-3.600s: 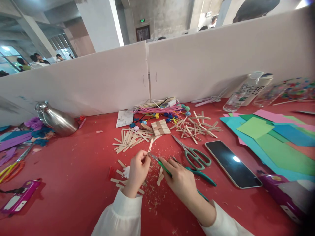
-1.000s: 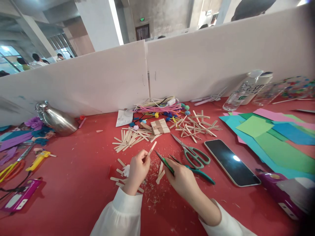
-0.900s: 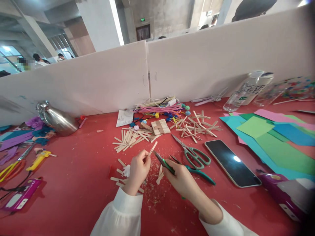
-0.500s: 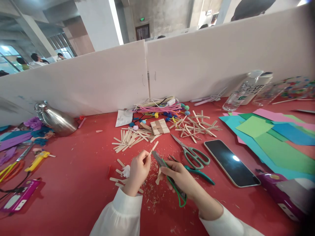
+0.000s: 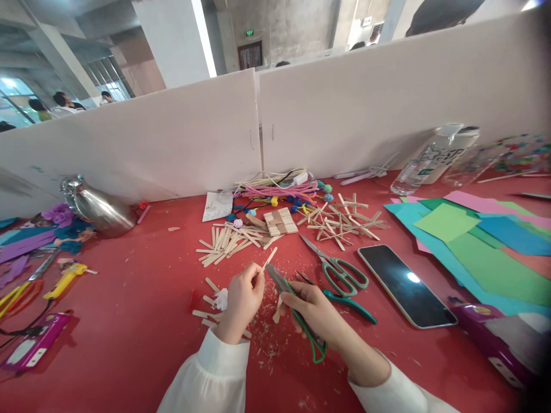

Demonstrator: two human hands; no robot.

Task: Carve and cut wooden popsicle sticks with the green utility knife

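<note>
Soft, even indoor light; red tabletop (image 5: 142, 321) mid-bright. Blown highlights: glazed window (image 5: 15, 94) far left, lamp (image 5: 530, 5) top right. Hard glare spot on the flat black phone screen (image 5: 400, 292); streaky reflections on the tilted silver metal jug (image 5: 101, 209). Soft shadow right of the small purple-and-white box (image 5: 37, 344). Wide-angle stretch at both sides, dark vignette down the right edge. Purple, translucent-topped device (image 5: 495, 344) there is smeary. Centre's decent: slim pale wooden stick (image 5: 270, 260) reads clearly.
</note>
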